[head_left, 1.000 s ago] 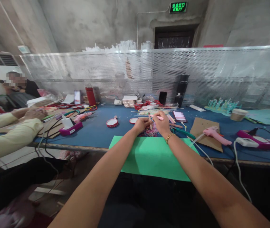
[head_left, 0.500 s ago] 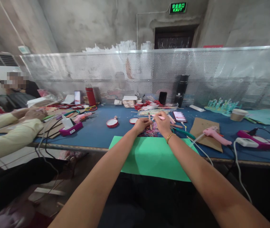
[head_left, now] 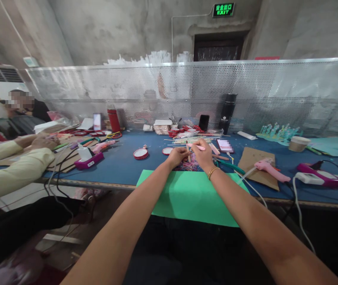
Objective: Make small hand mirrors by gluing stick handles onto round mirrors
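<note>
Around the right wrist sits a gold-coloured bracelet (head_left: 213, 172), a narrow, slightly raised band that looks linked or braided, its finer pattern too small to read. On the bracelet's finger side the right hand (head_left: 202, 153) is bare, and on its elbow side the right forearm (head_left: 246, 213) is sleeveless as far as it shows, narrow first and then broadening; to the left of the bracelet, the left hand (head_left: 175, 157) and left forearm (head_left: 130, 206) are bare too, with the same taper.
</note>
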{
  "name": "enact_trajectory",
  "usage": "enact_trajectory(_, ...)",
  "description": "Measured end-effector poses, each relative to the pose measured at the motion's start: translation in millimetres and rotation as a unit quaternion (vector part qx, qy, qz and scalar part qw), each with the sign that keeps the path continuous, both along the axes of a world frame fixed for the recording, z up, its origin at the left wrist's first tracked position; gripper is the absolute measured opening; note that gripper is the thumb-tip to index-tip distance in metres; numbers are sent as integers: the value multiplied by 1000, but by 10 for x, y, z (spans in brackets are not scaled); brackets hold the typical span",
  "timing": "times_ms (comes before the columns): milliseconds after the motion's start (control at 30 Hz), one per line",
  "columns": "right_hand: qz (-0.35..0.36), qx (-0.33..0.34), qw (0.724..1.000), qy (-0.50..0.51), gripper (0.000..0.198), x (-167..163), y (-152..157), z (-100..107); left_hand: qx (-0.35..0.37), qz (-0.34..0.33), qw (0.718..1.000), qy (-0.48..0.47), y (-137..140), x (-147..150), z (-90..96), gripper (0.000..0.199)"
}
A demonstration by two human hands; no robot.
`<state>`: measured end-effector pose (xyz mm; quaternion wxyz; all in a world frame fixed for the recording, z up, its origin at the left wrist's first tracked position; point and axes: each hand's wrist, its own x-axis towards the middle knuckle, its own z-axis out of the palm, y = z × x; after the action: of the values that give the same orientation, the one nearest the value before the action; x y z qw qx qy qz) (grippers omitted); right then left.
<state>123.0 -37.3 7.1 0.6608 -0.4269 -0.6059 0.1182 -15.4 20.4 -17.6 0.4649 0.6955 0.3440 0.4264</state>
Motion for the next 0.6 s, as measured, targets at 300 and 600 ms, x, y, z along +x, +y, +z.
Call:
enact_trajectory(300, -3, 7, 1000, -9, 13, -3, 43, -39, 0, 4, 1000, 1, -14, -2, 15, 51)
enact_trajectory(600, -21, 2, 1000, -5, 12, 25, 44, -38, 8, -2, 1000, 7, -5, -3, 11, 51)
